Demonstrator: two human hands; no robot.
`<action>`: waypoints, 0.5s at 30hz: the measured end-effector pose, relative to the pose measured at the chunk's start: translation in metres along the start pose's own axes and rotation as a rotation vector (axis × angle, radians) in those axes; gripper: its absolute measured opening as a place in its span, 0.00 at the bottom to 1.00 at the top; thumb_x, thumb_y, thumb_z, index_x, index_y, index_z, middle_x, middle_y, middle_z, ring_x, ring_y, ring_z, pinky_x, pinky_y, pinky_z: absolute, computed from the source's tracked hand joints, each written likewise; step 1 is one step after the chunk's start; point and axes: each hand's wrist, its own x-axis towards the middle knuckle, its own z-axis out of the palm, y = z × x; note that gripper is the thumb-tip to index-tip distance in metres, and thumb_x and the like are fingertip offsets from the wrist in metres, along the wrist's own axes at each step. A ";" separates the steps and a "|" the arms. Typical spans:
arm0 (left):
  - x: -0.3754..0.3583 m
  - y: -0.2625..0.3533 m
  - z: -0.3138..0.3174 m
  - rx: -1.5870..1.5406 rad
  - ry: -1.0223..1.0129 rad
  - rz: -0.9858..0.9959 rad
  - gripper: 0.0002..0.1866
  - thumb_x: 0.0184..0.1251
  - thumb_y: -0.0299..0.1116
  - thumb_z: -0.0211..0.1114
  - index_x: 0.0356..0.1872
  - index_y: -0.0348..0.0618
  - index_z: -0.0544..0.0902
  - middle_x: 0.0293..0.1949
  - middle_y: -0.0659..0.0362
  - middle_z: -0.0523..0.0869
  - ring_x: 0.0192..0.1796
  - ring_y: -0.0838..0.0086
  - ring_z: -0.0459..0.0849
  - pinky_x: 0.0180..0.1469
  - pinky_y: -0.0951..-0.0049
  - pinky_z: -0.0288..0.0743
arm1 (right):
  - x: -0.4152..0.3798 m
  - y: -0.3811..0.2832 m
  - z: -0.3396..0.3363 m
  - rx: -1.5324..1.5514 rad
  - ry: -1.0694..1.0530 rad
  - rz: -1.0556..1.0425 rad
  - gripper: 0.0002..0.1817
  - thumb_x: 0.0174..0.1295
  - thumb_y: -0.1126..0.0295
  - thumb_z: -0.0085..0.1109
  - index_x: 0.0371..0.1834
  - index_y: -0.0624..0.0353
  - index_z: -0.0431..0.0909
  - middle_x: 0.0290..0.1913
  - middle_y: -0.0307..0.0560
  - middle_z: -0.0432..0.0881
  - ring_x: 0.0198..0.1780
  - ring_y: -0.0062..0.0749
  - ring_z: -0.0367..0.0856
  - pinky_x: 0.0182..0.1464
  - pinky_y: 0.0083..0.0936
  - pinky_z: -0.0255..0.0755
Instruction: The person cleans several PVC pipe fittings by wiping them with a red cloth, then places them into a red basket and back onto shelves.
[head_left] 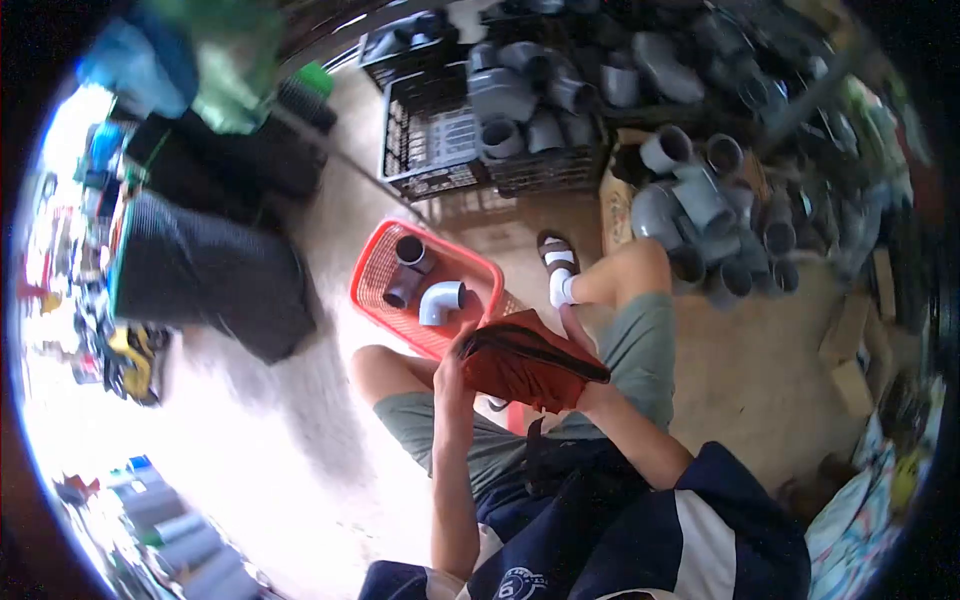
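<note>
A red zip bag point(522, 372) with a dark zipper band is held between my hands above my lap. My left hand point(452, 372) grips its left side, most of the fingers hidden behind the cloth. Around its right side is my right hand point(578, 335), partly covered by the bag. Just beyond the bag, a red plastic basket point(362, 278) stands on the floor. In it lie a light grey pipe elbow point(440, 300) and a darker grey pipe fitting point(405, 280).
Black crates point(430, 185) hold grey pipe fittings point(505, 95) at the back. More fittings point(700, 205) are heaped at the right. A dark mesh roll point(210, 260) stands at the left. Grey pipes point(195, 540) lie at the lower left. Cardboard point(855, 355) lies at the right.
</note>
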 end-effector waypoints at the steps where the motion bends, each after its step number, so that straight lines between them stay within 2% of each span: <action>1: 0.001 0.004 -0.008 0.200 0.008 0.031 0.24 0.79 0.42 0.58 0.65 0.34 0.74 0.50 0.59 0.83 0.52 0.78 0.80 0.57 0.76 0.73 | 0.009 0.010 0.013 0.025 0.067 -0.043 0.46 0.72 0.30 0.32 0.78 0.59 0.58 0.73 0.56 0.70 0.68 0.51 0.75 0.70 0.50 0.70; 2: 0.002 0.007 -0.016 0.400 0.021 0.052 0.23 0.78 0.40 0.60 0.63 0.33 0.76 0.47 0.61 0.83 0.50 0.81 0.80 0.55 0.78 0.72 | 0.012 0.014 0.011 -0.014 0.194 -0.059 0.46 0.72 0.31 0.33 0.78 0.59 0.58 0.73 0.57 0.70 0.68 0.51 0.76 0.70 0.50 0.70; 3: 0.000 0.010 -0.019 0.384 0.046 0.075 0.18 0.76 0.36 0.63 0.58 0.32 0.80 0.42 0.64 0.82 0.46 0.85 0.76 0.50 0.82 0.70 | 0.012 0.016 0.007 -0.061 0.319 -0.075 0.45 0.73 0.32 0.33 0.78 0.59 0.58 0.72 0.57 0.71 0.68 0.51 0.76 0.70 0.50 0.70; 4: -0.003 0.008 -0.026 0.333 0.039 0.061 0.18 0.76 0.36 0.63 0.57 0.32 0.80 0.42 0.64 0.82 0.46 0.85 0.77 0.49 0.82 0.70 | 0.011 0.016 0.003 -0.111 0.443 -0.091 0.44 0.73 0.32 0.33 0.78 0.59 0.59 0.72 0.57 0.71 0.67 0.50 0.76 0.70 0.50 0.70; 6: -0.009 0.003 -0.043 0.243 0.025 0.035 0.18 0.77 0.36 0.62 0.57 0.32 0.80 0.42 0.64 0.82 0.45 0.85 0.77 0.48 0.82 0.71 | 0.008 0.012 -0.009 -0.090 0.412 -0.058 0.42 0.74 0.35 0.35 0.77 0.59 0.61 0.71 0.57 0.72 0.68 0.49 0.76 0.71 0.48 0.68; 7: -0.012 -0.006 -0.054 0.242 0.060 -0.037 0.16 0.77 0.36 0.62 0.56 0.34 0.80 0.43 0.63 0.84 0.46 0.83 0.79 0.46 0.81 0.72 | 0.008 0.006 -0.017 -0.125 0.458 -0.073 0.41 0.75 0.36 0.35 0.76 0.59 0.62 0.71 0.57 0.72 0.68 0.49 0.75 0.72 0.47 0.67; 10: -0.014 -0.029 -0.074 0.272 0.109 0.019 0.16 0.77 0.37 0.62 0.56 0.35 0.80 0.44 0.61 0.86 0.46 0.81 0.81 0.45 0.79 0.74 | 0.004 -0.021 -0.039 -0.334 0.717 -0.178 0.37 0.76 0.40 0.36 0.74 0.59 0.65 0.70 0.57 0.73 0.69 0.48 0.74 0.74 0.45 0.64; 11: -0.013 -0.036 -0.080 0.280 0.103 -0.013 0.17 0.79 0.37 0.59 0.58 0.35 0.79 0.50 0.59 0.86 0.53 0.76 0.83 0.56 0.74 0.76 | 0.003 -0.034 -0.049 -0.419 0.734 -0.246 0.33 0.77 0.45 0.38 0.73 0.59 0.67 0.69 0.57 0.74 0.69 0.49 0.73 0.75 0.44 0.64; 14: 0.007 -0.072 -0.089 0.262 0.131 0.016 0.16 0.76 0.36 0.62 0.56 0.36 0.80 0.47 0.56 0.87 0.48 0.76 0.84 0.49 0.78 0.76 | 0.024 -0.070 -0.036 -0.387 0.703 -0.240 0.30 0.78 0.49 0.41 0.72 0.61 0.67 0.69 0.57 0.74 0.69 0.49 0.74 0.74 0.44 0.65; 15: 0.018 -0.086 -0.089 0.320 0.142 -0.026 0.16 0.75 0.37 0.62 0.57 0.37 0.80 0.47 0.56 0.87 0.49 0.74 0.84 0.51 0.76 0.76 | 0.027 -0.086 -0.041 -0.471 0.706 -0.226 0.30 0.78 0.50 0.42 0.72 0.62 0.67 0.70 0.57 0.73 0.69 0.49 0.74 0.74 0.44 0.65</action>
